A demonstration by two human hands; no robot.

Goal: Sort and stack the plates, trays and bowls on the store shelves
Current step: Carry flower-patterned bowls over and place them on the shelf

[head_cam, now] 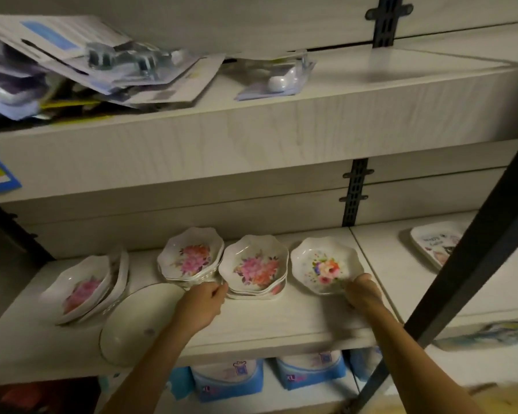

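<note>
Your right hand [363,291] holds a scalloped white bowl [326,265] with a small multicoloured flower print, tilted toward you at the lower right of centre, over the middle shelf [251,324]; the fingers are clamped on its near rim, mostly hidden under it. Just left sits a stack of pink-flowered bowls [254,268], and your left hand [205,300] has its fingers curled together against that stack's near edge; whether they grip a rim you cannot tell. Further left stand another stack [192,255], a leaning stack [87,286] and a plain white plate [138,321] overhanging the shelf edge. At right, a printed tray [431,245] is partly hidden behind a dark diagonal post [473,249]. Both forearms reach up from the bottom of the frame. Blurred packaged goods [87,64] clutter the upper shelf at upper left.
</note>
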